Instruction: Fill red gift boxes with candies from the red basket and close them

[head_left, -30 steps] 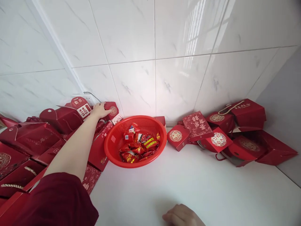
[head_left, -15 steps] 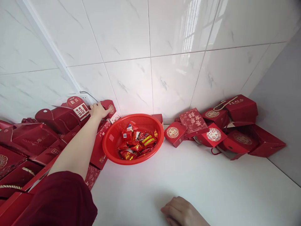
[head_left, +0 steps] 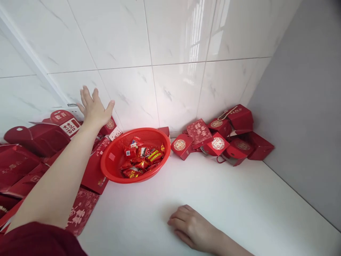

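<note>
My left hand (head_left: 94, 108) is raised with its fingers spread, holding nothing, above a small red box (head_left: 109, 125) by the wall. Below it to the right, an oval red plastic basket (head_left: 109, 167) holds several red wrapped sweets (head_left: 142, 163). My right hand (head_left: 188, 225) rests low over the white tabletop with its fingers curled; whether anything is inside them is hidden. Red gift boxes (head_left: 34, 138) with gold and white lettering are piled beneath and beside my left forearm.
More red boxes (head_left: 218, 142) lie in a group against the tiled wall, right of the basket. A white socket (head_left: 76, 113) is on the wall behind my left hand. A grey panel (head_left: 301, 106) stands on the right.
My left hand has lifted off the small box by the wall and spread its fingers. The view has shifted right, and more of my right hand and forearm shows.
</note>
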`<state>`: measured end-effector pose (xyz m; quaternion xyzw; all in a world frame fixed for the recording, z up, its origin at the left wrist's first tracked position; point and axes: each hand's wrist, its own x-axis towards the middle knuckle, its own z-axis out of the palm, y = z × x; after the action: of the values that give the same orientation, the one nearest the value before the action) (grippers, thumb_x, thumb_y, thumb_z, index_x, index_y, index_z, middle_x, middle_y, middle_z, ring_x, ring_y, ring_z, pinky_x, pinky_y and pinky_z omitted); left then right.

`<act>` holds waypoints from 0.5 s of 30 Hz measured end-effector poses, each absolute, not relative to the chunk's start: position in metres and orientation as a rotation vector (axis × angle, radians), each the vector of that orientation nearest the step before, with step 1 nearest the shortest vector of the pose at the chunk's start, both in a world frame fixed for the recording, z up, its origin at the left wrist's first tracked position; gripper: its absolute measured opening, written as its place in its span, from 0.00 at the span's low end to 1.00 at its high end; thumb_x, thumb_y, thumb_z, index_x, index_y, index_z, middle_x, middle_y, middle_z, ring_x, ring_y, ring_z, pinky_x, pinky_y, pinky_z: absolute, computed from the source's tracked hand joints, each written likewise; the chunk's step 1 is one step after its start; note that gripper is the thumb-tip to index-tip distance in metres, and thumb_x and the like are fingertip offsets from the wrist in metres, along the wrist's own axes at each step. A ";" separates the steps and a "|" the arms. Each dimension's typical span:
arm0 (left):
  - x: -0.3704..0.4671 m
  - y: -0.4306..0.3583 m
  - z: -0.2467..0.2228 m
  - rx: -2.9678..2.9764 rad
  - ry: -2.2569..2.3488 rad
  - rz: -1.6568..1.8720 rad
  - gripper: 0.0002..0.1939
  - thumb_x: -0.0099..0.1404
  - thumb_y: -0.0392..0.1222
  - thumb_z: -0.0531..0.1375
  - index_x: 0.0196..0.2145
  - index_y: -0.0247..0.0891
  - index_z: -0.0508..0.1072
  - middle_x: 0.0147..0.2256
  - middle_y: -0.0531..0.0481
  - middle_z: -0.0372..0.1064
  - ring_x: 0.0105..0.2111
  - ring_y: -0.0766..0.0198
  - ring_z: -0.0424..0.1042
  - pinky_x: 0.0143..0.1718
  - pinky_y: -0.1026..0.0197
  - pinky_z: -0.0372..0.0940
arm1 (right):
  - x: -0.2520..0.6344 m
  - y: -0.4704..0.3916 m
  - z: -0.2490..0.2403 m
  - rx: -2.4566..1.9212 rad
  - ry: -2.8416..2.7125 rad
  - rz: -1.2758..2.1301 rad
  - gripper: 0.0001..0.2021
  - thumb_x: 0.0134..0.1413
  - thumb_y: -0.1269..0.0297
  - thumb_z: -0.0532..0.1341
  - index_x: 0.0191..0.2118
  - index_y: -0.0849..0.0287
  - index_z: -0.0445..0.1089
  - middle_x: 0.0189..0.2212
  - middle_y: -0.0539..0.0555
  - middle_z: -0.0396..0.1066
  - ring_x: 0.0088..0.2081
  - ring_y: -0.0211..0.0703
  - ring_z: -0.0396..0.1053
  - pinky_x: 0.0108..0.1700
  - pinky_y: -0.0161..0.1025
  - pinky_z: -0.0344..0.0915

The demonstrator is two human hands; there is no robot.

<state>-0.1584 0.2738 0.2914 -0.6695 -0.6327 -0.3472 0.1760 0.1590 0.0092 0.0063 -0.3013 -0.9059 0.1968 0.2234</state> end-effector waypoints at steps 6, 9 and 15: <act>-0.055 0.160 0.267 -2.116 -1.169 -1.141 0.36 0.65 0.48 0.60 0.66 0.37 0.53 0.68 0.42 0.42 0.69 0.48 0.43 0.67 0.42 0.44 | 0.216 0.056 0.035 -1.137 -2.484 0.056 0.14 0.66 0.67 0.54 0.54 0.57 0.67 0.59 0.62 0.64 0.62 0.52 0.60 0.66 0.64 0.46; -0.022 0.105 0.192 -2.503 -0.819 -1.107 0.30 0.66 0.43 0.59 0.64 0.51 0.58 0.64 0.48 0.56 0.63 0.53 0.59 0.65 0.48 0.55 | 0.255 0.079 0.058 -1.382 -2.283 -0.097 0.13 0.64 0.67 0.56 0.53 0.56 0.69 0.60 0.62 0.63 0.61 0.54 0.60 0.64 0.63 0.50; -0.006 0.052 0.045 -3.371 -0.714 -0.141 0.31 0.69 0.53 0.56 0.67 0.51 0.55 0.67 0.47 0.52 0.65 0.51 0.57 0.66 0.43 0.50 | 0.285 0.103 0.078 -1.706 -1.996 -0.062 0.14 0.62 0.64 0.58 0.52 0.58 0.70 0.59 0.64 0.63 0.60 0.59 0.61 0.56 0.57 0.62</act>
<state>-0.0060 0.0519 0.0448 -0.9660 -0.2045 -0.0405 -0.1530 0.2849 0.1028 0.0784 -0.6280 -0.7350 -0.0229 0.2546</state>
